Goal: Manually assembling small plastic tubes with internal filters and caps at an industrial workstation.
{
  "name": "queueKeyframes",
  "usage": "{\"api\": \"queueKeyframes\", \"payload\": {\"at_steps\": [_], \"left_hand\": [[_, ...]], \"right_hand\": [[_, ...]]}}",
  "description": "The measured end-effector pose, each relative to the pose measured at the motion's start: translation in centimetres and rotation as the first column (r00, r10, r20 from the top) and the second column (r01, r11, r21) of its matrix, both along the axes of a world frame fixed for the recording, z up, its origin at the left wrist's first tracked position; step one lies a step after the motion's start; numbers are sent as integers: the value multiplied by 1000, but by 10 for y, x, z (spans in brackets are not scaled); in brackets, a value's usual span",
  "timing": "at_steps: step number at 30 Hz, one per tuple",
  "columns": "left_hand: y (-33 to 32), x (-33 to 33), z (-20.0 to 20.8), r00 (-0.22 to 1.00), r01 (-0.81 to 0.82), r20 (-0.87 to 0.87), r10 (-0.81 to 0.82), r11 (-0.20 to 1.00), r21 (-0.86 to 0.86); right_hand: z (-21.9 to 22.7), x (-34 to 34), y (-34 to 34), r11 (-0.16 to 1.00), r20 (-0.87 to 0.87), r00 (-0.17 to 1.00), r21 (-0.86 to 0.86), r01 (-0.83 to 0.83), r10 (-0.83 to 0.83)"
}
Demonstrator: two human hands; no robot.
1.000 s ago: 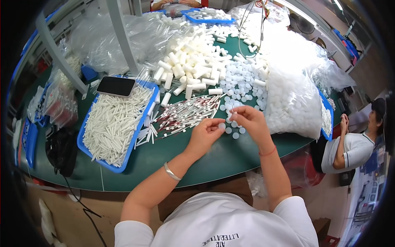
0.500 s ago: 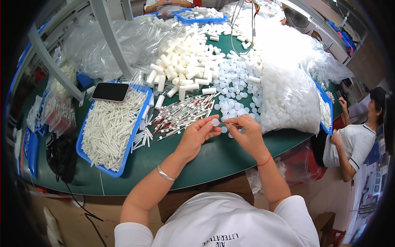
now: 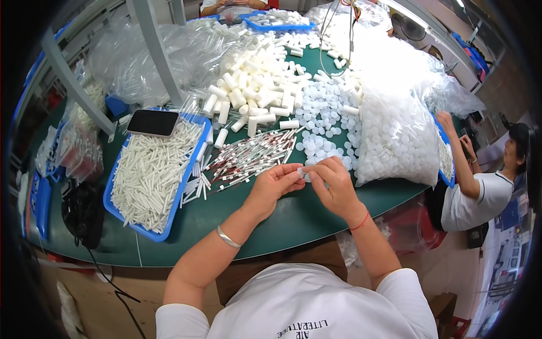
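My left hand [image 3: 278, 183] pinches a small round translucent white cap [image 3: 302, 171] between thumb and fingers. My right hand [image 3: 334, 183] meets it there, its thumb and forefinger closed against the cap's side. Whatever those right fingers grip is hidden between the tips. Just beyond my hands, similar translucent caps [image 3: 320, 148] lie loose on the green table [image 3: 226, 237]. To their left is a heap of thin sticks [image 3: 248, 159] with white and dark red parts. Farther back lies a pile of white cylinders [image 3: 254, 93].
A blue tray [image 3: 152, 234] of short white tubes, a phone [image 3: 152, 123] on its far edge, sits left. A clear bag of caps [image 3: 398, 135] stands right. Grey posts [image 3: 155, 48] rise at left; wires [image 3: 322, 34] hang ahead. Another person [image 3: 480, 195] works at far right.
My hands have drawn closer together, and the thin stick seen between my right fingers no longer shows. The person at right has raised an arm toward the tray there.
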State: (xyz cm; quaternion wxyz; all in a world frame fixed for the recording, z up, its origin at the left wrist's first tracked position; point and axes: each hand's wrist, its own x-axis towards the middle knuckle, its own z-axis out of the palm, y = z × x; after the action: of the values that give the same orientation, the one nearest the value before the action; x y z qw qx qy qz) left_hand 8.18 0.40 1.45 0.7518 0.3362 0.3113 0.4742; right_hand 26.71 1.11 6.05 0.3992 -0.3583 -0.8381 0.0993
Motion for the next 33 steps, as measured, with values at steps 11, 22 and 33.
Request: {"api": "queueKeyframes", "payload": {"at_steps": [11,22,33], "left_hand": [[3,-8,1,999,-29,-47,27,998,-47],[-4,-3,0,943,-124,-271,194,959,255],[-20,-27,28,523,102,-638,565,702,705]], "right_hand": [[2,-2,3,941,-69,991,-326,85,-113],[-1,-4,6,990,-4,1000,-141,-4,4],[-14,-9,7,891,-176,978,-453,24,-116]]}}
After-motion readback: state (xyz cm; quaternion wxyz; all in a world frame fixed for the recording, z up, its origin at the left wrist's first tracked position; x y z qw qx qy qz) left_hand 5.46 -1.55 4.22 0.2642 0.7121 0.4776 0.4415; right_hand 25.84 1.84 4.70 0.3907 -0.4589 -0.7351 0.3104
